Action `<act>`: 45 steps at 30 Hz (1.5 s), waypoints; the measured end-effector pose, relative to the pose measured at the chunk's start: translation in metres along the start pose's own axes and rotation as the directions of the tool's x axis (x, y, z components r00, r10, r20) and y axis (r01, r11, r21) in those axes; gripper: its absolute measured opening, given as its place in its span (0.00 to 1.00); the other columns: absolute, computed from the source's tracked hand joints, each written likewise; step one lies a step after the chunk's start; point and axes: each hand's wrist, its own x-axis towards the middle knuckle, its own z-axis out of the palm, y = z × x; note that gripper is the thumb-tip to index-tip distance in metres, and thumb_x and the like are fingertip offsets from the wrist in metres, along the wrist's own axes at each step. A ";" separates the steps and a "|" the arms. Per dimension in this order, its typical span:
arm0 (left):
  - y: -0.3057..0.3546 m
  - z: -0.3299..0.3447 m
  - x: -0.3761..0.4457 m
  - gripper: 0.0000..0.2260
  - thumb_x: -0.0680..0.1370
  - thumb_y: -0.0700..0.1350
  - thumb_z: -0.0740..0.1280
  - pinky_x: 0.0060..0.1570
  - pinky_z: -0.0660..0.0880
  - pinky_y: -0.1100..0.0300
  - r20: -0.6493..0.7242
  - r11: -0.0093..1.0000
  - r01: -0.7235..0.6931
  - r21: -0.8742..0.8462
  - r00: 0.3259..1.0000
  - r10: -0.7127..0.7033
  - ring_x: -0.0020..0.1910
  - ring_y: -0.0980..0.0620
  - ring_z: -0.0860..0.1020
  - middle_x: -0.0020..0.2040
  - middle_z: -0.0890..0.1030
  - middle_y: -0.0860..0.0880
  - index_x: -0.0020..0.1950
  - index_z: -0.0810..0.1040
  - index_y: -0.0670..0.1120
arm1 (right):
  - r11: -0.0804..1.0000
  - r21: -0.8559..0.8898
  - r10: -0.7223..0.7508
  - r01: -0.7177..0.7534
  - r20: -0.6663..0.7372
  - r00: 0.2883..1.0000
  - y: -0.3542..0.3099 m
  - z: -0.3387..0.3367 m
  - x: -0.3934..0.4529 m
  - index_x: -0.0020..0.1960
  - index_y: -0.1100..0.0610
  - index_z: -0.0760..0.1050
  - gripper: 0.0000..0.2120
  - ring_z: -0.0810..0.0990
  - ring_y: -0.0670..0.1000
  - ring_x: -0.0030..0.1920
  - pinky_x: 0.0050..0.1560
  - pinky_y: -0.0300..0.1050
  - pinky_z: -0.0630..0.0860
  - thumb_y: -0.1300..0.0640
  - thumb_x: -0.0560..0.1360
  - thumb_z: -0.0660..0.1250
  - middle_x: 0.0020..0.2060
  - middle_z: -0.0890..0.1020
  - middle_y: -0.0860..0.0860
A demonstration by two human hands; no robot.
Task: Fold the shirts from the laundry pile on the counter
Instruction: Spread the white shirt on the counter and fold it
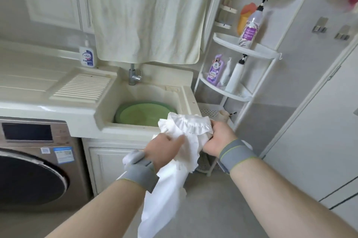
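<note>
A white shirt (174,185) with a ruffled edge hangs in the air in front of the sink cabinet, its lower part drooping toward the floor. My right hand (219,139) grips the bunched ruffled top of the shirt at its right side. My left hand (164,146) holds the fabric lower on the left, fingers pointing into the cloth. Both wrists wear grey bands. The cream counter (29,82) lies at the left, above the washing machine; no laundry pile shows on it.
A deep cream sink (108,119) holds a green basin (143,112), with a tap (133,77) behind. A pale towel (147,15) hangs above. A washing machine (33,162) stands at the lower left. A white corner shelf (242,48) with bottles stands right. A soap bottle (88,55) stands on the counter.
</note>
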 end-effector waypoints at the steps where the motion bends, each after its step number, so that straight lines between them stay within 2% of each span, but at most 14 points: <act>1: 0.001 -0.006 0.003 0.21 0.66 0.62 0.62 0.35 0.71 0.58 0.074 0.982 0.072 -0.174 0.995 -0.060 0.33 0.48 0.76 0.34 0.79 0.49 0.42 0.78 0.44 | 1.000 0.010 0.019 -0.019 0.028 0.999 0.004 0.009 0.001 0.60 0.64 0.77 0.17 0.78 0.63 0.55 0.66 0.58 0.69 0.60 0.78 0.56 0.55 0.79 0.64; 3: -0.003 -0.017 0.010 0.17 0.64 0.57 0.62 0.35 0.68 0.59 0.086 0.908 0.145 -0.394 0.989 -0.121 0.33 0.48 0.74 0.35 0.77 0.47 0.42 0.77 0.45 | 0.997 -0.010 0.072 -0.071 0.052 0.996 0.014 0.025 0.005 0.53 0.65 0.79 0.14 0.80 0.61 0.47 0.60 0.56 0.72 0.61 0.77 0.56 0.47 0.81 0.63; 6: -0.004 -0.026 0.018 0.12 0.62 0.49 0.63 0.26 0.66 0.66 -0.067 0.845 0.082 -0.529 0.988 -0.138 0.27 0.53 0.72 0.32 0.75 0.50 0.39 0.75 0.44 | 0.992 -0.059 0.116 -0.113 0.055 0.992 0.024 0.036 0.012 0.47 0.63 0.80 0.13 0.80 0.58 0.43 0.55 0.52 0.74 0.62 0.77 0.57 0.41 0.80 0.59; 12: 0.007 -0.055 0.033 0.13 0.70 0.46 0.62 0.37 0.70 0.54 -0.320 0.842 -0.186 -0.506 0.947 0.017 0.36 0.49 0.73 0.37 0.75 0.45 0.44 0.74 0.36 | 0.938 -0.336 0.078 -0.079 -0.018 0.997 0.027 0.032 0.016 0.53 0.62 0.78 0.10 0.81 0.58 0.39 0.42 0.50 0.79 0.61 0.75 0.62 0.41 0.82 0.59; 16: 0.030 -0.074 0.032 0.12 0.69 0.48 0.61 0.35 0.72 0.55 -0.338 0.883 -0.313 -0.349 0.921 0.192 0.31 0.50 0.74 0.32 0.74 0.48 0.40 0.73 0.38 | 0.813 -0.573 -0.144 0.108 -0.018 0.989 0.013 0.033 0.009 0.53 0.53 0.75 0.20 0.78 0.54 0.46 0.51 0.52 0.77 0.41 0.68 0.66 0.44 0.76 0.50; 20: 0.041 -0.081 0.031 0.08 0.74 0.44 0.63 0.36 0.73 0.55 -0.316 0.919 -0.319 -0.232 0.918 0.239 0.32 0.49 0.74 0.32 0.76 0.48 0.40 0.77 0.41 | 0.576 -0.679 -0.321 0.455 0.324 0.890 -0.004 0.047 -0.002 0.44 0.51 0.67 0.30 0.72 0.48 0.38 0.41 0.44 0.69 0.30 0.56 0.69 0.35 0.71 0.43; 24: 0.048 -0.087 0.024 0.08 0.77 0.40 0.62 0.42 0.78 0.50 -0.272 0.912 -0.343 -0.223 0.921 0.280 0.36 0.48 0.78 0.37 0.80 0.46 0.43 0.79 0.42 | 0.406 -0.781 -0.306 0.476 0.375 0.875 -0.012 0.055 0.010 0.61 0.48 0.69 0.30 0.79 0.51 0.50 0.54 0.51 0.79 0.47 0.60 0.73 0.46 0.76 0.44; 28: 0.050 -0.097 0.012 0.12 0.79 0.39 0.60 0.39 0.77 0.55 -0.320 0.899 -0.345 -0.269 0.913 0.255 0.35 0.48 0.78 0.35 0.80 0.47 0.39 0.79 0.45 | 0.315 -0.886 -0.318 0.341 0.240 0.917 -0.017 0.030 0.035 0.67 0.53 0.68 0.26 0.79 0.54 0.45 0.39 0.44 0.77 0.59 0.69 0.66 0.48 0.76 0.49; 31: 0.049 -0.103 0.005 0.14 0.80 0.37 0.59 0.37 0.75 0.57 -0.345 0.867 -0.344 -0.360 0.913 0.219 0.33 0.49 0.78 0.34 0.79 0.48 0.38 0.79 0.47 | 0.114 -0.968 -0.365 0.226 0.171 0.915 -0.017 0.014 0.046 0.64 0.53 0.69 0.23 0.79 0.57 0.47 0.40 0.43 0.75 0.58 0.69 0.64 0.52 0.78 0.53; 35: 0.053 -0.103 0.000 0.13 0.81 0.35 0.58 0.41 0.73 0.55 -0.335 0.846 -0.356 -0.397 0.914 0.227 0.35 0.46 0.76 0.37 0.77 0.44 0.40 0.77 0.44 | 0.233 -0.823 -0.460 0.518 0.376 0.804 -0.012 0.037 0.043 0.44 0.48 0.75 0.08 0.78 0.51 0.41 0.38 0.39 0.73 0.56 0.64 0.67 0.40 0.79 0.46; 37: 0.055 -0.103 0.000 0.11 0.81 0.35 0.58 0.44 0.72 0.53 -0.322 0.839 -0.359 -0.408 0.917 0.235 0.38 0.46 0.75 0.40 0.76 0.42 0.42 0.76 0.43 | 0.277 -0.794 -0.325 0.540 0.452 0.831 -0.009 0.058 0.035 0.44 0.49 0.74 0.13 0.77 0.48 0.41 0.35 0.36 0.71 0.53 0.61 0.70 0.40 0.78 0.44; 39: 0.057 -0.103 -0.001 0.11 0.81 0.35 0.58 0.44 0.72 0.52 -0.308 0.830 -0.368 -0.418 0.917 0.251 0.38 0.46 0.75 0.40 0.76 0.42 0.43 0.76 0.43 | 0.269 -0.842 -0.137 0.467 0.447 0.884 -0.002 0.072 0.032 0.52 0.51 0.73 0.23 0.78 0.50 0.46 0.42 0.41 0.74 0.52 0.59 0.74 0.45 0.79 0.47; 43: 0.051 -0.110 -0.003 0.11 0.81 0.36 0.59 0.46 0.72 0.51 -0.307 0.834 -0.364 -0.416 0.919 0.248 0.40 0.45 0.76 0.41 0.77 0.41 0.43 0.78 0.44 | -0.110 -0.883 -0.158 0.455 0.468 0.870 0.009 0.081 0.032 0.50 0.54 0.74 0.11 0.79 0.56 0.46 0.40 0.43 0.72 0.56 0.68 0.68 0.45 0.81 0.52; 45: 0.043 -0.121 0.000 0.10 0.79 0.38 0.60 0.45 0.73 0.50 -0.368 0.862 -0.332 -0.383 0.911 0.187 0.39 0.45 0.76 0.40 0.78 0.42 0.42 0.79 0.45 | -0.218 -0.862 -0.235 0.457 0.501 0.833 0.004 0.083 0.029 0.45 0.54 0.76 0.05 0.78 0.57 0.42 0.38 0.42 0.69 0.58 0.70 0.63 0.41 0.80 0.52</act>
